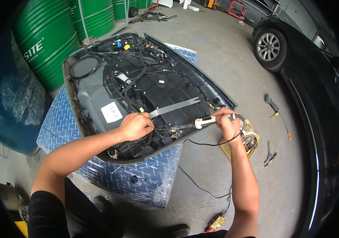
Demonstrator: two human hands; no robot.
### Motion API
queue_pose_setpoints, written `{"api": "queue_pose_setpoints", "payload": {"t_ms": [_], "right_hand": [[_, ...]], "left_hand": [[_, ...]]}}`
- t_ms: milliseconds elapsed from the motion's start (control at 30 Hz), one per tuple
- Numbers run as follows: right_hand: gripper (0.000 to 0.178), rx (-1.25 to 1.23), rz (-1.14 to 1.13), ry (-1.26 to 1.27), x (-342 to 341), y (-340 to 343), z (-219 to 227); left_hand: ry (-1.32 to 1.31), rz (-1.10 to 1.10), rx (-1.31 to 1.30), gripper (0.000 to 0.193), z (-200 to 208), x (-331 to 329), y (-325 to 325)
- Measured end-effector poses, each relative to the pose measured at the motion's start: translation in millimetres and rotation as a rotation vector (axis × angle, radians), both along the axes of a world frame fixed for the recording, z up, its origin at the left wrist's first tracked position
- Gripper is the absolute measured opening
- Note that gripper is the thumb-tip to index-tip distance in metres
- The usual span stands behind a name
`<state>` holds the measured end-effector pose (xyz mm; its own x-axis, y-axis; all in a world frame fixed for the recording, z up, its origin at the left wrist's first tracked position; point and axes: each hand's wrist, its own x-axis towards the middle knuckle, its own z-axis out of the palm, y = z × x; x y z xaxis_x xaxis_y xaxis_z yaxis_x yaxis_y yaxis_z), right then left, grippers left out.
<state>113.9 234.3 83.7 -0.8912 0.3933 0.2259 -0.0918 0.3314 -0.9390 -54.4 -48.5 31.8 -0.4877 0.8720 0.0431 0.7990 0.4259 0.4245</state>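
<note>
A car door trim panel (165,87) lies with its inner side up, showing dark plastic, wiring and clips. My right hand (229,125) grips a soldering iron (205,122) by its white handle; a black cord trails from it. The iron's tip points left at the panel's near edge. My left hand (137,126) is closed over the panel, its fingertips close to a thin dark strand near the tip; what they pinch is unclear. A flat grey fork-ended pry tool (175,107) reaches right from beside the left fingers; whether they hold it is hidden.
The panel rests on a blue, plastic-wrapped support (137,178). Green drums (46,39) and a blue drum (10,95) stand left. At right are a dark car (312,99), a cordless power tool (272,104) on the floor and a yellow container (227,150) of tools. A cord (201,188) crosses the floor.
</note>
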Motion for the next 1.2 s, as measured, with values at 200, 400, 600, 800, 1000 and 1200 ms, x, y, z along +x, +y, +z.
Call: {"api": "queue_pose_setpoints", "payload": {"t_ms": [200, 400, 600, 800, 1000, 1200], "right_hand": [[0.027, -0.049, -0.05, 0.028, 3.4, 3.8, -4.1], [0.027, -0.032, -0.028, -0.008, 1.7, -7.3, -1.1], [0.027, 0.0, -0.026, -0.005, 0.3, -6.9, -0.8], [0.027, -0.009, -0.03, -0.005, 2.0, -3.1, -3.6], [0.027, -0.065, -0.038, 0.007, 3.9, -3.1, -7.5], [0.024, -0.067, -0.015, 0.016, 3.3, -2.8, -7.2]], "left_hand": [[-0.002, 0.005, -0.012, 0.017, 0.4, 0.2, 0.4], [0.006, 0.001, -0.01, 0.016, -1.9, -0.9, 0.6], [-0.006, 0.003, -0.016, 0.016, 1.0, -0.1, 1.0], [0.016, -0.007, 0.019, 0.015, -2.4, -1.6, 0.2], [-0.001, -0.002, -0.006, 0.016, -0.8, -1.5, 0.6], [0.011, -0.011, 0.015, 0.016, -2.6, -1.8, 0.5]]}}
